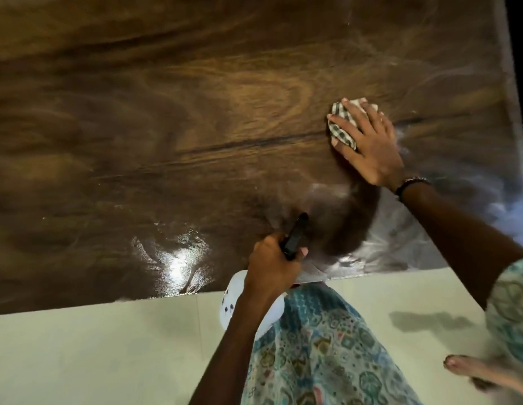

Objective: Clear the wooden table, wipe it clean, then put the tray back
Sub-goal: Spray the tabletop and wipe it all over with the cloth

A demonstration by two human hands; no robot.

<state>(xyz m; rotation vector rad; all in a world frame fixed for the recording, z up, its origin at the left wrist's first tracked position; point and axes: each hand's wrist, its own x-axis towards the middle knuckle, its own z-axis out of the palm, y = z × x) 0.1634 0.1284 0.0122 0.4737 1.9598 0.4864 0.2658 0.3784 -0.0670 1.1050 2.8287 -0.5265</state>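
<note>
Cloth (343,125) flat on wooden table (166,112), our right hand (371,144) pressing it, fingers spread. Our left hand (273,260) squeezes spray bottle (294,238) near table edge. No tray in view. Too much spray, we leave streaks.

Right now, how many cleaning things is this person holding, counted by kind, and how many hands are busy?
Checked cloths: 1, the checked cloth pressed flat on the wooden table under the right hand.
Spray bottles: 1, the spray bottle, black nozzle up, gripped by the left hand.
Busy hands: 2.
Total cleaning things: 2.
</note>
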